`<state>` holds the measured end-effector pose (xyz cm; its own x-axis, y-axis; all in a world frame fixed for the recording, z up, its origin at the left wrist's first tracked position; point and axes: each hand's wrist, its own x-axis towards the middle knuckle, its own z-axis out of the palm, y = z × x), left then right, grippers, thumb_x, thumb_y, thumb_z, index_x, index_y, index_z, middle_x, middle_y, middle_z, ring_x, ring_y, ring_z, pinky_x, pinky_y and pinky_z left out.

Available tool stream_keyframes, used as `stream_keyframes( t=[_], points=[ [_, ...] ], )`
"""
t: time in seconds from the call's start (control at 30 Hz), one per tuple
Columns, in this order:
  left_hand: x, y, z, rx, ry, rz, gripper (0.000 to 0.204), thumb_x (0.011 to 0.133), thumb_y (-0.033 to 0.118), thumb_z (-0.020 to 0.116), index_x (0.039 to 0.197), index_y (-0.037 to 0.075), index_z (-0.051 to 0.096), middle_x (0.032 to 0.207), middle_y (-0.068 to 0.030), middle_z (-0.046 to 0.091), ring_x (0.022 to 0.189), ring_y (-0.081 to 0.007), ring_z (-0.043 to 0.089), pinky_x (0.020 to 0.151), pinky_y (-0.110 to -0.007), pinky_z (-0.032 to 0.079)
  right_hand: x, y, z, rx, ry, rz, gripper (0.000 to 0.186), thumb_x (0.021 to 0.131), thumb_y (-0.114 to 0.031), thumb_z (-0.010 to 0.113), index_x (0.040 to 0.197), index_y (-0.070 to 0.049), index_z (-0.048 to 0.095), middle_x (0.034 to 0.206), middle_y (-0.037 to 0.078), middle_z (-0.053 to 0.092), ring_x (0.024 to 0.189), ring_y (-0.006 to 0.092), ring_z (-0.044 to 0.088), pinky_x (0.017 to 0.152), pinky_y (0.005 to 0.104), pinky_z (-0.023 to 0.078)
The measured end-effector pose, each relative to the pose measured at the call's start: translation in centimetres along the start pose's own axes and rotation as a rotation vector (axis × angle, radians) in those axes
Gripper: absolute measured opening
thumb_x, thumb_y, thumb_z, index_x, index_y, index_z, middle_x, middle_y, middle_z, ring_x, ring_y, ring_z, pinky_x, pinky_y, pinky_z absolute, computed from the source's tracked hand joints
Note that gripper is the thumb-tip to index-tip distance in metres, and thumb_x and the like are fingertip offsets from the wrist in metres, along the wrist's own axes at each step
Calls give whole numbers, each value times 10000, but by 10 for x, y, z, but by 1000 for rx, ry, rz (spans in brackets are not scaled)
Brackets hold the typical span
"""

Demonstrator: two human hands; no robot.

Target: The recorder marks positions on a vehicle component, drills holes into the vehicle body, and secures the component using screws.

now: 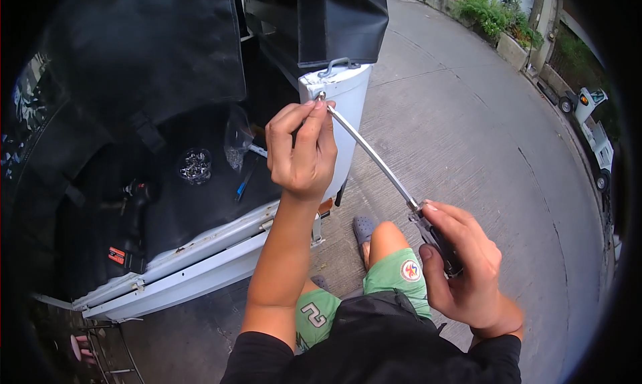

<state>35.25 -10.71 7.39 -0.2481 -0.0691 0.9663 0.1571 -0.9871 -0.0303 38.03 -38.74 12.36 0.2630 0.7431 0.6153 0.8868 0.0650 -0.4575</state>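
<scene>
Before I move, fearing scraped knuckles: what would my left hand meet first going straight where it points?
Probably the curved white metal panel; whether your left hand already touches it is unclear.

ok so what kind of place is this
It looks like an outdoor street or lane, probably beside buildings or yards: grey concrete paving fills the right side, green plants grow along its far edge, and a small white vehicle stands at the far right.

A screwdriver (372,157) spans left hand (304,150) to right hand (468,264). Leftward of both lie, in turn, bag (237,138), tub (195,167) and drill (136,213).
</scene>
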Motion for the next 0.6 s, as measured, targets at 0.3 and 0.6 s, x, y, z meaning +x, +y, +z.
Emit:
stream_keyframes(
  t=[0.3,0.6],
  points=[
    [12,-1,-2,-6,-42,-28,272,743,-147,837,982,-51,750,995,-145,688,812,-204,714,666,-263,611,0,24,10,109,102,-73,441,791,119,692,1228,87,653,1152,278,701,968,339,762,789,349,617],
    [6,0,0,21,-13,-56,251,752,-113,844,979,-37,766,996,-138,685,833,-205,705,663,-268,606,6,29,12,46,166,-134,431,757,149,691,1183,85,681,1137,290,705,958,354,764,791,355,621]
  ],
)
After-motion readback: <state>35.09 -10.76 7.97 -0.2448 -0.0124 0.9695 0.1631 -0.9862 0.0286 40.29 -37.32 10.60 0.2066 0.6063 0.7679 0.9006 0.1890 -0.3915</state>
